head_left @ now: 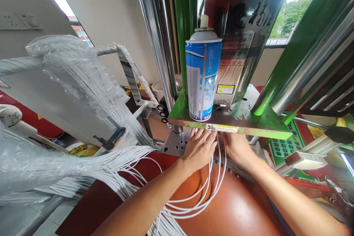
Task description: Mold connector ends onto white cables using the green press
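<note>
My left hand [201, 148] reaches under the front edge of a green press plate [262, 127], above a metal bed with holes [177, 147]. Its fingers look stretched out and slightly apart, with some tips hidden by the plate. Beside it, my right hand [235, 149] goes under the same plate, and its fingers are out of sight. Several thin white cables [218, 188] come down between the hands and loop over a reddish-brown surface [238, 202]. The cables' upper ends are hidden, so I cannot see which fingers touch them.
A blue spray can [203, 77] stands on the green plate, right above my hands. Chrome columns [155, 33] flank the press. Plastic-wrapped bundles of white cable [91, 77] hang at left, by a dark-handled tool [113, 138]. A green button panel [287, 147] lies at right.
</note>
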Demonstrator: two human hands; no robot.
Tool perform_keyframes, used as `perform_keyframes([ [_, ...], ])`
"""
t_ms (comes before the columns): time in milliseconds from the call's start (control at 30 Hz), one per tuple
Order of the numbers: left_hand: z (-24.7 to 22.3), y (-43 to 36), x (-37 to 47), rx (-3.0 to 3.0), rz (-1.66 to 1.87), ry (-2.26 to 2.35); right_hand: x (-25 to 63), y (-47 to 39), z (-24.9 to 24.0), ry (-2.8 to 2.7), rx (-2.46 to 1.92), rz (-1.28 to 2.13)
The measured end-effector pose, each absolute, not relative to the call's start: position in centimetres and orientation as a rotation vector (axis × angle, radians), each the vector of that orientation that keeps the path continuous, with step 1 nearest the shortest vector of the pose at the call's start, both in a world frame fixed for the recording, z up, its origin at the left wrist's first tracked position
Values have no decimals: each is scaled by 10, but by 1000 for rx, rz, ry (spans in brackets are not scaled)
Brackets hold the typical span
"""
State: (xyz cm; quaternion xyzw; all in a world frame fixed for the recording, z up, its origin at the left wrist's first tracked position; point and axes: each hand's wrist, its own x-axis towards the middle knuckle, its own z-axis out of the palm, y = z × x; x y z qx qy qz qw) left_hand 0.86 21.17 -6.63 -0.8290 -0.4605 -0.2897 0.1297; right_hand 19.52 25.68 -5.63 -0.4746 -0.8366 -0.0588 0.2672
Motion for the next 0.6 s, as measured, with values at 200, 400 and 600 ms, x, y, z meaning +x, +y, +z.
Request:
perform_keyframes([
  [200, -76, 213, 18, -2360, -681, -1463, 171, 216, -78, -2331, -1386, -354],
  [400, -81, 231, 20, -2369, -666, -1422, 159, 236, -79, -2224, -1456, -238],
  [600, -55, 197, -3, -2438, -821, -1417, 196, 204, -68, -2207, -1302, -192],
])
